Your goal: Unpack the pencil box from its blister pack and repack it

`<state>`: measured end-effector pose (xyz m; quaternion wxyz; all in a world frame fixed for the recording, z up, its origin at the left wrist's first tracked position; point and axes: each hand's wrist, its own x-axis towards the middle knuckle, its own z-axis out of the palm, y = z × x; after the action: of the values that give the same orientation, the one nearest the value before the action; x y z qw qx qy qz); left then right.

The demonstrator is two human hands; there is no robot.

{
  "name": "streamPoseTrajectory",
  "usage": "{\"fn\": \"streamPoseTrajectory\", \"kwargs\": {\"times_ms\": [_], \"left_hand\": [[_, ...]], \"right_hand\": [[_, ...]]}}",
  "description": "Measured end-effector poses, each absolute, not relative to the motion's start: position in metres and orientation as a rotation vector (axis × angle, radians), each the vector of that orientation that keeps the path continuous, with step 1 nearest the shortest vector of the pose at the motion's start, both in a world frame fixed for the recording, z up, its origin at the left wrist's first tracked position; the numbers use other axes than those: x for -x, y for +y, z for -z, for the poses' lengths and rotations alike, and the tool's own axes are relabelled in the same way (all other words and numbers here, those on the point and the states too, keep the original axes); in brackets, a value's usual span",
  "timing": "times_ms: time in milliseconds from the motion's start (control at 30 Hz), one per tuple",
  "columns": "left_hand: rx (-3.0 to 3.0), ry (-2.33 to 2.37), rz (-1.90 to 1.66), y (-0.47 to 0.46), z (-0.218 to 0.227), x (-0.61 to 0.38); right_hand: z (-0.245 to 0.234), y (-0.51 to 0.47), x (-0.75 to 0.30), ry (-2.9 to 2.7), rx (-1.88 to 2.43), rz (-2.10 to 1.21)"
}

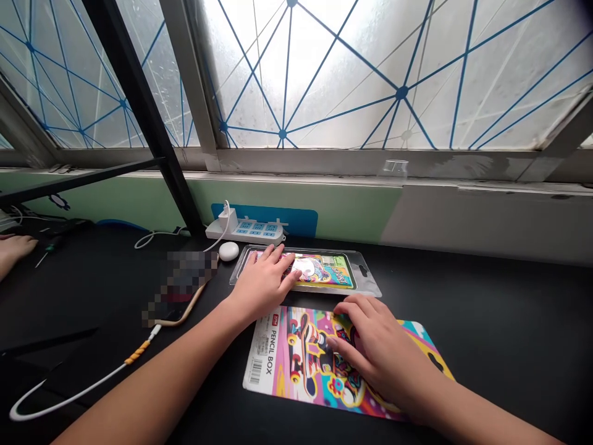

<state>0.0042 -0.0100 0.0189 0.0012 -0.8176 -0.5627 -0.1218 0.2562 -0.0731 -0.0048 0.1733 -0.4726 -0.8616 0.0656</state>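
Observation:
My left hand (263,281) lies flat with fingers stretched out on the left end of a colourful pencil box in a clear plastic blister pack (324,272), which rests on the black table (486,321) near the wall. My right hand (377,349) rests with fingers spread and slightly curled on a bright printed card labelled PENCIL BOX (296,358), lying flat in front of the pack. Neither hand grips anything.
A white power strip (248,230) with a plugged charger sits by the wall, a small white oval object (228,250) beside it. A phone (178,303) with a white cable (69,395) lies at left. Another person's hand (13,250) shows at the far left.

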Motion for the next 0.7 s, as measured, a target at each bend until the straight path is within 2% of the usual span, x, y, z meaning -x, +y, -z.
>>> {"fn": "streamPoseTrajectory", "kwargs": {"times_ms": [200, 333, 600, 700], "left_hand": [[2.592, -1.821, 0.464, -0.009, -0.023, 0.002], [2.63, -1.846, 0.51, -0.009, -0.025, 0.006], [2.664, -1.904, 0.618, -0.016, -0.029, 0.006], [2.706, -1.906, 0.591, -0.018, -0.029, 0.004]], "right_hand": [[0.002, -0.075, -0.252, -2.445, 1.321, -0.133], [-0.005, -0.084, -0.25, -2.434, 1.328, -0.224], [-0.038, -0.039, -0.306, -2.274, 1.508, -0.596], [-0.036, -0.004, -0.352, -2.206, 1.659, -0.945]]}}
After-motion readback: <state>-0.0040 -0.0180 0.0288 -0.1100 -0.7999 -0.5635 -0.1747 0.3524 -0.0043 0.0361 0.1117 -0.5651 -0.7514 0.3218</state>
